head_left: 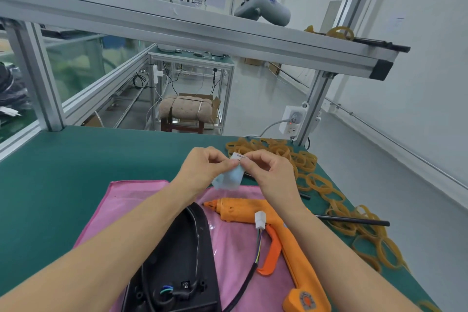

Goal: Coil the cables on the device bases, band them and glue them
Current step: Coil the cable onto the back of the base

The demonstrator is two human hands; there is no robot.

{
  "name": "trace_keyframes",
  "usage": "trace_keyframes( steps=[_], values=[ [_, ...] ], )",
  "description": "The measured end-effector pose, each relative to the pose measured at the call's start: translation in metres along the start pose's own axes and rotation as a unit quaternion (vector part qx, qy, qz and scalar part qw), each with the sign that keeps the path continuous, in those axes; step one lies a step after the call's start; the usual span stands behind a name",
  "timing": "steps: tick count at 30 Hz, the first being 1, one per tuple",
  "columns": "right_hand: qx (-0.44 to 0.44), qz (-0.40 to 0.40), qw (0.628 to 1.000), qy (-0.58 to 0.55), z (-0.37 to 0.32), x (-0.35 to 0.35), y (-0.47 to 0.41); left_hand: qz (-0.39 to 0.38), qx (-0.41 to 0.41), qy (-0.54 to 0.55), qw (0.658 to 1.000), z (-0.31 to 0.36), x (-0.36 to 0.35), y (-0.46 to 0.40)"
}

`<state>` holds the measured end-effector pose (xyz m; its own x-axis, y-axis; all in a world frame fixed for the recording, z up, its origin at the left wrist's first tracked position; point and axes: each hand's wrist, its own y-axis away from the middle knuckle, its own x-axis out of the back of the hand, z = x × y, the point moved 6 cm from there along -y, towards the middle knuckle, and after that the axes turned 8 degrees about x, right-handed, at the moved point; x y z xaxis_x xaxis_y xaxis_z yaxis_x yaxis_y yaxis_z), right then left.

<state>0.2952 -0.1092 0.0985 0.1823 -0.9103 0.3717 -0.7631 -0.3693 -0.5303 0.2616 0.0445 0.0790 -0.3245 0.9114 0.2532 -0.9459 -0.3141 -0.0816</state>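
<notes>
Pale-blue backing strip (229,177), perhaps with a label, pinched between left hand (202,163) and right hand (268,172).

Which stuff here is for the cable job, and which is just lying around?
For the job:
- black device base with its cable
- orange glue gun
- rubber bands
- small label pinched by left hand and right hand

Just lying about:
- grey device on the top shelf
- cushioned stool
- wall socket
</notes>
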Motion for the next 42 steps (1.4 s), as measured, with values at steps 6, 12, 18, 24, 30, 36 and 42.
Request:
trace_keyframes(
  steps=[6,12,18,24,30,36,42],
  values=[
    [-0.076,0.054,0.996,0.001,0.013,0.009,0.0,-0.023,0.016,-0.11,0.994,-0.011,-0.004,0.002],
    [-0.13,-0.017,0.985,-0.108,-0.004,0.001,0.008,-0.095,0.061,-0.138,0.984,-0.014,0.012,0.013],
    [-0.162,-0.188,0.965,-0.088,-0.027,-0.062,0.046,0.088,0.129,0.044,0.987,-0.03,0.09,0.046],
    [-0.153,-0.232,0.959,0.044,-0.03,-0.098,0.061,0.116,0.199,0.068,0.971,-0.072,0.093,0.103],
    [-0.166,-0.23,0.949,0.137,-0.031,-0.105,0.066,0.113,0.202,0.098,0.968,-0.084,0.082,0.115],
    [-0.088,-0.201,0.934,0.282,-0.038,-0.106,0.063,0.087,0.208,0.125,0.966,-0.083,0.067,0.116],
    [-0.054,-0.194,0.915,0.351,-0.045,-0.109,0.063,0.104,0.194,0.109,0.969,-0.081,0.063,0.115]
  ],
)
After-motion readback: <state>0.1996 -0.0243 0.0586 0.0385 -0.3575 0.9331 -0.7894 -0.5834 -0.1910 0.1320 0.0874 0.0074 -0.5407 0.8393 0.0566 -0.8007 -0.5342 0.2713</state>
